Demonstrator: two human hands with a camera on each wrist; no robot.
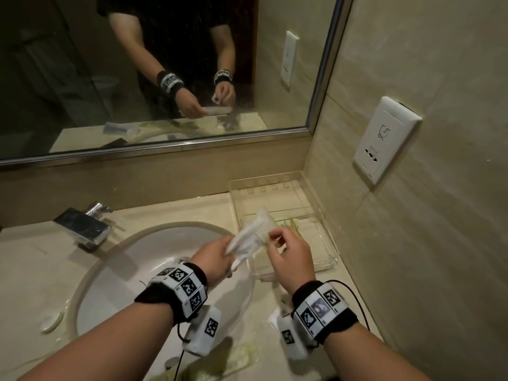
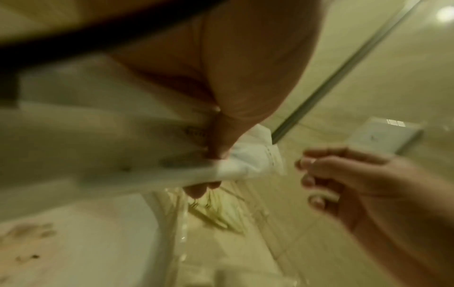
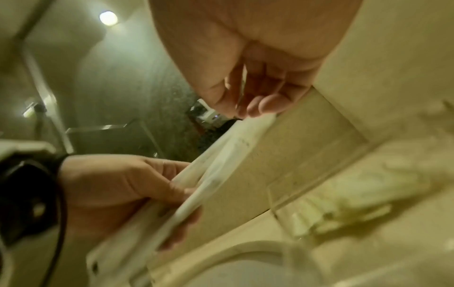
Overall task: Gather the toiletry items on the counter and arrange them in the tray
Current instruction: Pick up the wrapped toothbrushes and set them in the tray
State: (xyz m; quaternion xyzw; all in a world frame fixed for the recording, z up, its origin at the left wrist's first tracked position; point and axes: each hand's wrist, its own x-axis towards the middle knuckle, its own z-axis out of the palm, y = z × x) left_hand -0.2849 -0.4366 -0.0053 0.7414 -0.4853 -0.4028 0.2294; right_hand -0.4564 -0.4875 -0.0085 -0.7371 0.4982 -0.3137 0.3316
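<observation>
We hold a white packet (image 1: pixel 251 237) in our left hand (image 1: pixel 213 259), fingers curled round its lower end, raised above the seam between the sink (image 1: pixel 115 270) and the clear tray (image 1: pixel 327 235). Our right hand (image 1: pixel 288 253) hovers just beside the packet's upper end, fingers loosely curled. The head view suggests a pinch on the wrapper edge, while the left wrist view shows a gap, so we cannot tell if it grips.

The tray sits just beyond our right hand, against the wall, with pale green packets (image 1: pixel 291 225) already in it. More green-wrapped items (image 1: pixel 220 361) lie on the counter below our wrists, and a small white disc (image 1: pixel 50 321) lies well left of our left hand.

Risks, as we judge them:
- The wrapper looks thin and slippery, so a one-handed hold may let it slide into the wet sink.
- Laid down crooked, it could ride up on the tray rim or shove the packets inside.
- Dangling wrist cables may drag counter items.
</observation>
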